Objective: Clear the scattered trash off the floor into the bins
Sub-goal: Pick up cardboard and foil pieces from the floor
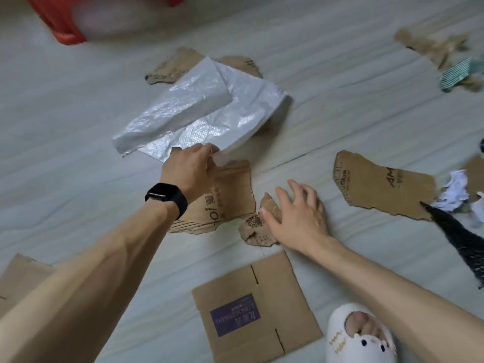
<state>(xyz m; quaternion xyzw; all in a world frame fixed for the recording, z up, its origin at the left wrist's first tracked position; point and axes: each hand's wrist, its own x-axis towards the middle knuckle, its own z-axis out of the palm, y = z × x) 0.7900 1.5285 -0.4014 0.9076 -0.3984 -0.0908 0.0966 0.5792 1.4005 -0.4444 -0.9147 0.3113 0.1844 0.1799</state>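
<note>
Nearest, we see flat smooth cardboard panel [256, 310] with purple label on pale floor [78, 127]. Our right hand [296, 210] lies spread, fingers straight, on small ragged cardboard scrap [255, 229]. Our left hand [188, 166], above torn printed cardboard sheet [230, 189], pinches near edge of crinkly grey plastic bag [199, 111]. Farthest, blurred red plastic shape [60, 24].
</note>
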